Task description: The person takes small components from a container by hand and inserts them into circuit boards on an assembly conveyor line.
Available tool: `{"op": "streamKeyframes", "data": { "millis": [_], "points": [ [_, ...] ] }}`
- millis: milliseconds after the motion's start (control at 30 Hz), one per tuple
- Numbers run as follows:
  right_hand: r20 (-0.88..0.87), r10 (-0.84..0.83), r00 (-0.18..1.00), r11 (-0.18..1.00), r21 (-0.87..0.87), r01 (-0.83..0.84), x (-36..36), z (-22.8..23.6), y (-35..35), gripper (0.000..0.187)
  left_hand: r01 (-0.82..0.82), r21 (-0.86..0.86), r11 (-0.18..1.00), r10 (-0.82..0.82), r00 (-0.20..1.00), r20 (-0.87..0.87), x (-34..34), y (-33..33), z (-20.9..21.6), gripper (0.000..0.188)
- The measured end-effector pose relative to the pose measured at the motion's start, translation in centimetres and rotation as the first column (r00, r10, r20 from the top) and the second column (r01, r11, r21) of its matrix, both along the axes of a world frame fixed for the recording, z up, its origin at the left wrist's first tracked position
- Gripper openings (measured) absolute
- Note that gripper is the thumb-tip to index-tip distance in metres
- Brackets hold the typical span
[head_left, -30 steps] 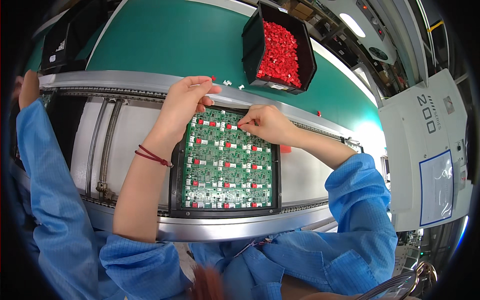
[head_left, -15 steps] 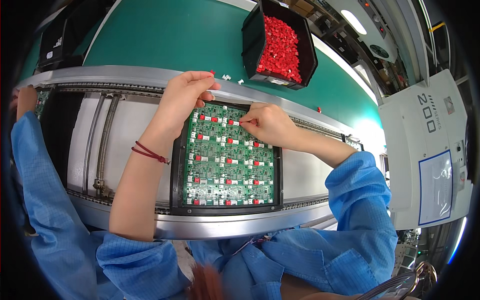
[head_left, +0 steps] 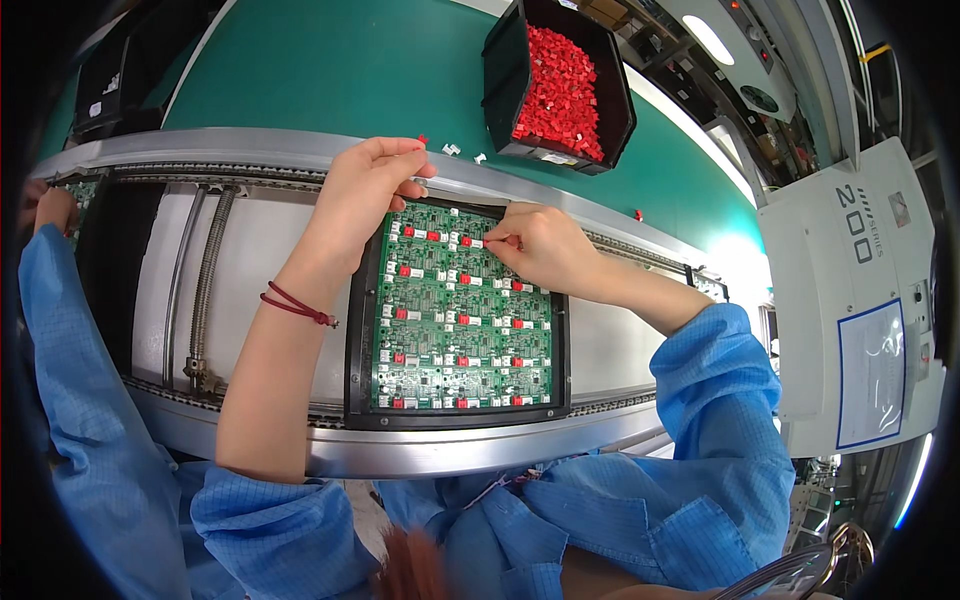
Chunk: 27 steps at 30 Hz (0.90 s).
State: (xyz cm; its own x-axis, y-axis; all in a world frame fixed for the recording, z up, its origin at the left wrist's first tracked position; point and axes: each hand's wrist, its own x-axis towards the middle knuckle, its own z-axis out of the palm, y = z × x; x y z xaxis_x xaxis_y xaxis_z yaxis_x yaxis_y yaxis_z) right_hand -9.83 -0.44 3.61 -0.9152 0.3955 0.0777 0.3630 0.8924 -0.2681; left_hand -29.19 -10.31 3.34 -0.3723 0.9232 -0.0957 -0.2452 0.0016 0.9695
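Observation:
A panel of green circuit boards (head_left: 462, 345) lies in a black frame (head_left: 357, 340), with rows of small red and white connectors on it. My right hand (head_left: 545, 248) is over the panel's upper right part, thumb and forefinger pinched at a small red connector (head_left: 487, 243) in the top row. Beyond the panel's upper left corner, my left hand (head_left: 372, 190) is raised with its fingers pressed together. What these fingers hold is hidden. A red connector (head_left: 422, 140) shows just past its fingertips; whether it is held or lies behind cannot be told.
A black bin (head_left: 508, 85) of red connectors stands on the green table (head_left: 350, 70). Loose white connectors (head_left: 451, 150) and one red piece (head_left: 639, 215) lie near the metal rail (head_left: 250, 143). Another person's hand (head_left: 57, 208) is at far left, and a white machine (head_left: 850, 290) at right.
The framed panel has shifted slightly to the right in the view. Both hands keep nearly the same pose, the right fingertips still at the top row of connectors.

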Motion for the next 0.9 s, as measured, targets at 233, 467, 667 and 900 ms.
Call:
{"op": "streamKeyframes", "data": {
  "millis": [233, 467, 667, 900],
  "points": [
    [-0.03, -0.006, 1.0, 0.995, 0.095, 0.009, 0.2, -0.6, -0.2, 0.01, 0.016, 0.009, 1.0, -0.016, 1.0, 0.005, -0.2, -0.1, -0.2, 0.024],
    [-0.029, 0.029, 0.999, 0.993, 0.116, -0.026, -0.7, -1.2, -0.6, 0.01, 0.038, 0.008, 0.999, -0.038, 0.999, 0.006, -1.4, -0.6, -0.7, 0.023],
    [-0.033, 0.088, 0.996, 0.979, 0.187, -0.081, -0.3, 0.0, -1.1, 0.017, 0.196, -0.001, 0.981, -0.196, 0.98, -0.015, -1.0, -0.4, -0.5, 0.022],
    [-0.326, 0.023, 0.945, 0.979, -0.185, -0.088, -1.0, 5.6, -1.6, 0.02, 0.531, -0.029, 0.847, -0.526, 0.845, 0.1, 0.8, 0.1, 1.2, 0.018]
  ]
}}
